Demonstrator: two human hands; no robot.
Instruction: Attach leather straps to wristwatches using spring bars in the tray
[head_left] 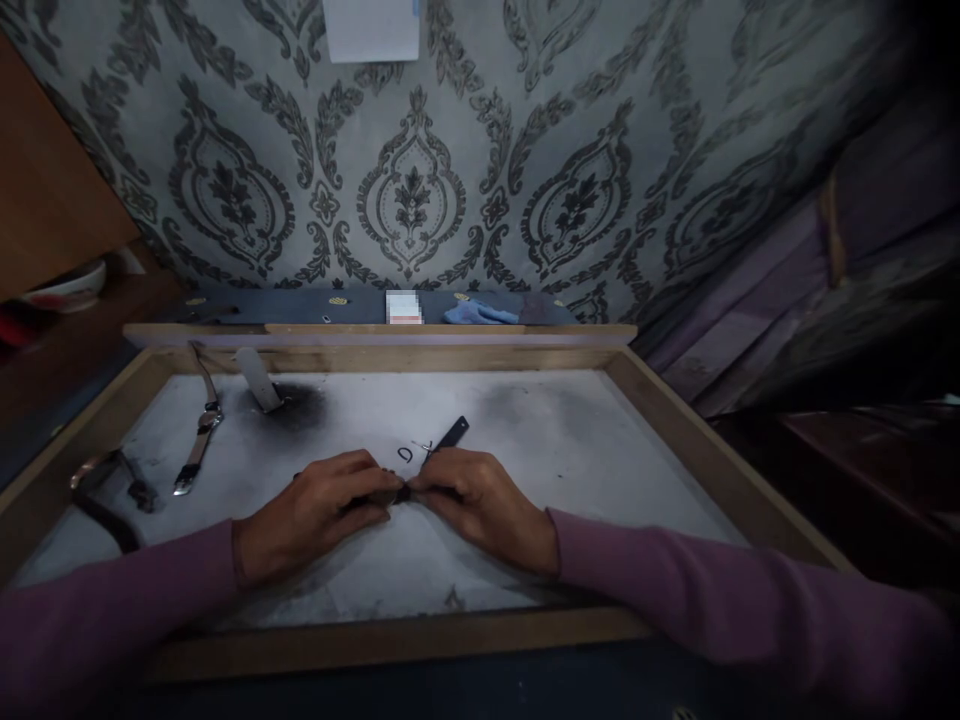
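My left hand (322, 508) and my right hand (491, 505) meet low over the middle of a wooden-edged tray. Between their pinched fingertips is a small dark thing (403, 493), apparently a watch with its strap; the fingers cover most of it. Just beyond my right hand, a flat black strap (451, 434) lies slantwise, its near end hidden. A tiny black loop (405, 454) and a thin metal piece (422, 446) lie beside it on the white surface.
The tray's raised wooden rim (405, 632) runs around the work surface. At left lie a wristwatch (209, 418) and a dark curved strap (105, 515). An upright pale strip (257, 380) stands near the back. Behind the rim are a small box (404, 307) and blue cloth (480, 313).
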